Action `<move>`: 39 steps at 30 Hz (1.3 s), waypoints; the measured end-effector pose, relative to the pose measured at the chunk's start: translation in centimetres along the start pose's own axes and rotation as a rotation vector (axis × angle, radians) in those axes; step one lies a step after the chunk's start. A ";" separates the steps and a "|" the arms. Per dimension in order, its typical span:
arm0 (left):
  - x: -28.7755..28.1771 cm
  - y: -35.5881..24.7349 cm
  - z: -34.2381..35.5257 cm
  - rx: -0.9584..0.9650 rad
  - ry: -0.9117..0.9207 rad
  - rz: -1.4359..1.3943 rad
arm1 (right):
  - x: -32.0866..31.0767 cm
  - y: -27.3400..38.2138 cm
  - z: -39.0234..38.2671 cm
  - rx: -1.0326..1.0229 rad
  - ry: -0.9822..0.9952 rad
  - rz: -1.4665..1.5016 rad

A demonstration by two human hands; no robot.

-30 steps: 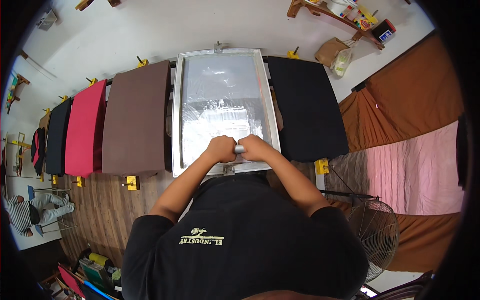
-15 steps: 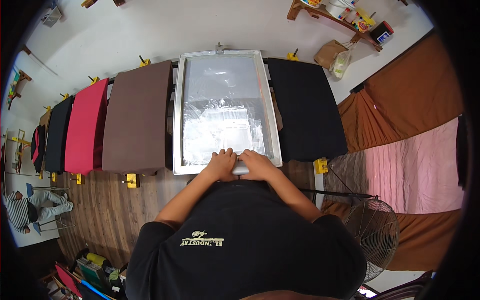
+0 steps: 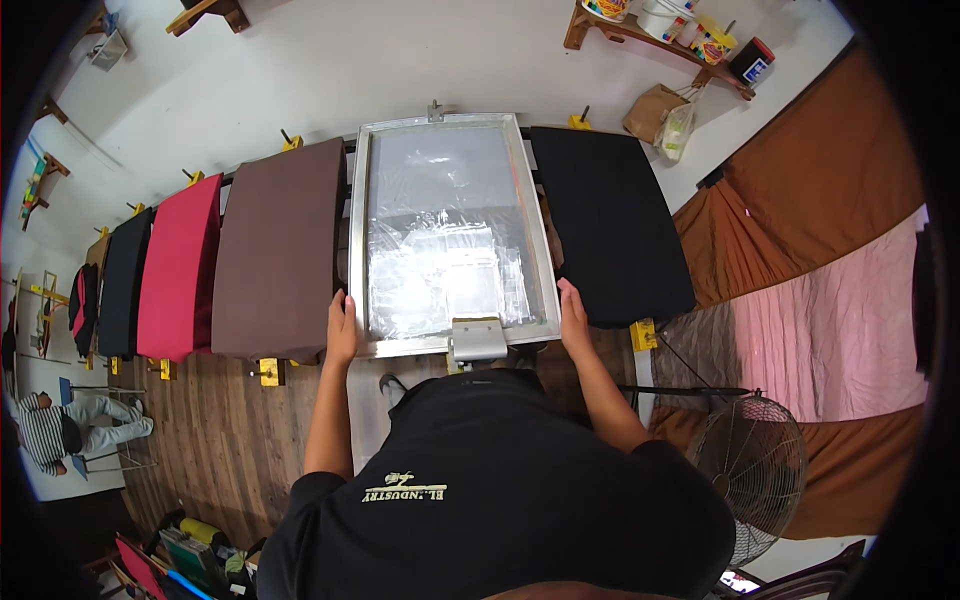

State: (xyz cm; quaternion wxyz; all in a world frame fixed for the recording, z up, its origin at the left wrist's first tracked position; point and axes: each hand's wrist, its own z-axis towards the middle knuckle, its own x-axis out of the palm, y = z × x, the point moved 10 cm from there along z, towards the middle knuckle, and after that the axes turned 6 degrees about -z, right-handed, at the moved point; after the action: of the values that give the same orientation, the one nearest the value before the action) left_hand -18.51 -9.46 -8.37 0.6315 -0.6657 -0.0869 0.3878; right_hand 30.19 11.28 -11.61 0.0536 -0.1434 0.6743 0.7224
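A screen-printing frame with a pale metal border lies in front of me. Its grey mesh carries a shiny, wrinkled clear film over a whitish patch. At the frame's near left corner is my left hand, its fingers stretched upward along the outer edge. My right hand is at the opposite side, also with straightened fingers against the border. Between them, a grey metal clamp-like piece with a brownish edge sits over the near rim; neither hand touches it.
Boards covered in black, brown and red fabric flank the frame, with yellow clamps at their ends. A caged fan stands right. Tubs line a wall shelf. Another person is far left.
Both hands have left the grey piece at the near rim and spread apart to the frame's two sides. The grey piece is now uncovered, and the view has shifted slightly.
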 end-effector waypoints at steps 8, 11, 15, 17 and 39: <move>1.5 4.8 -1.3 -0.358 0.090 -0.091 | 2.2 -6.4 0.4 0.315 0.110 0.099; 1.3 4.6 -1.0 -0.258 0.171 -0.377 | 2.9 -5.5 0.3 0.190 0.167 -0.052; 1.7 0.1 -1.7 -0.271 0.157 -0.180 | 1.1 -3.7 0.1 0.129 0.102 -0.146; 0.2 0.3 -1.6 -0.252 0.086 -0.010 | 0.8 -1.7 0.1 0.089 0.076 -0.220; -0.3 1.5 -1.7 -0.248 0.080 0.232 | -2.4 3.0 0.4 0.129 0.084 -0.639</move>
State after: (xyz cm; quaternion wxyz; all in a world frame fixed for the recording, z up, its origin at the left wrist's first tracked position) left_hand -18.17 -11.20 -9.76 0.4985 -0.7591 -0.0312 0.4176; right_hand 31.62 11.74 -8.01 0.2588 -0.3737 0.6413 0.6182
